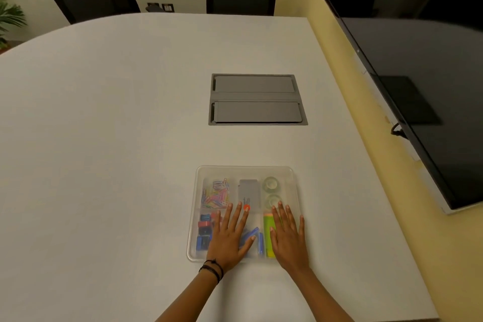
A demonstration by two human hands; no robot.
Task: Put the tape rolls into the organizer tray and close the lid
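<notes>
Left hand (228, 238) and right hand (287, 236) both flat, fingers spread, grasping nothing, pressing on clear lid (244, 170) of organizer tray (192, 248) on worktop (117, 165). Two tape rolls (271, 191) inside, just beyond right fingertips, stacked along far-near axis. Lid probably seating.

A single head-worn wide-angle camera looks forward and steeply down over the white bench (117, 138). The tray (244, 170) sits close, at the lower centre of the frame; a dark screen (418, 86) fills the upper right, doorways the top edge.
</notes>
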